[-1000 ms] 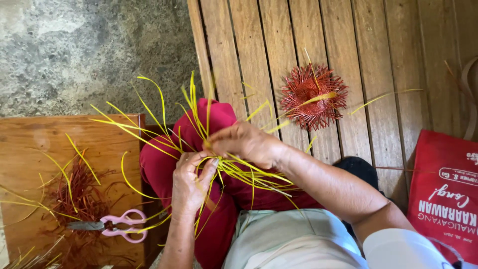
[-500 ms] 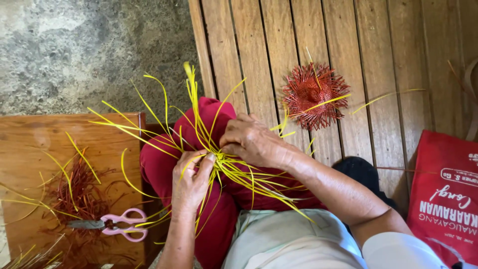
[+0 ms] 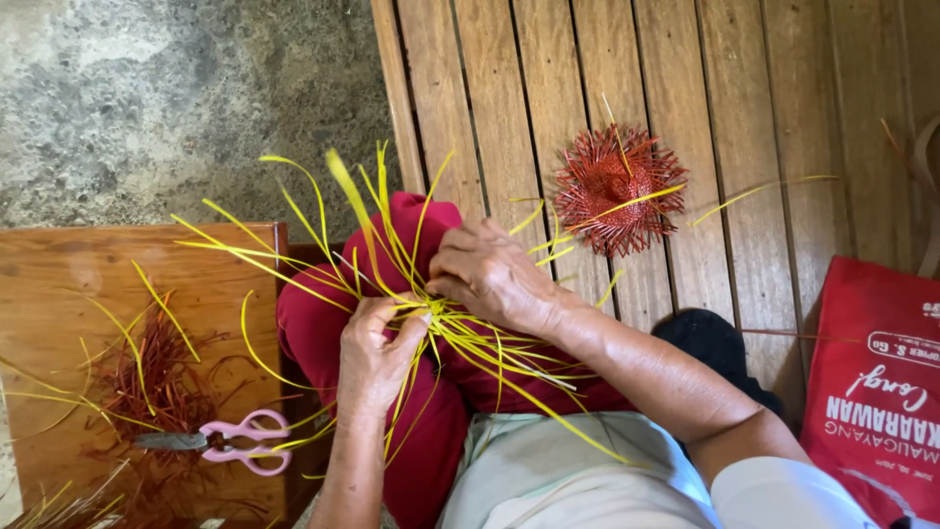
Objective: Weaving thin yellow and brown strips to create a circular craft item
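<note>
Two bare hands meet over the lap, on dark red trousers (image 3: 323, 333), working a bundle of long yellow straw-like strips (image 3: 460, 328) that fan out in every direction. Left hand (image 3: 377, 353) has its fingers curled and pinched on the strips where they cross; right hand (image 3: 490, 274) presses down from above, fingers bent close together on the same knot. On the wooden slat floor (image 3: 685, 88) just beyond lies a round red woven piece with spiky ends (image 3: 617, 191). Pink-handled scissors (image 3: 220, 441) rest on a brown wooden board (image 3: 59, 284) among loose red strips (image 3: 147, 372).
</note>
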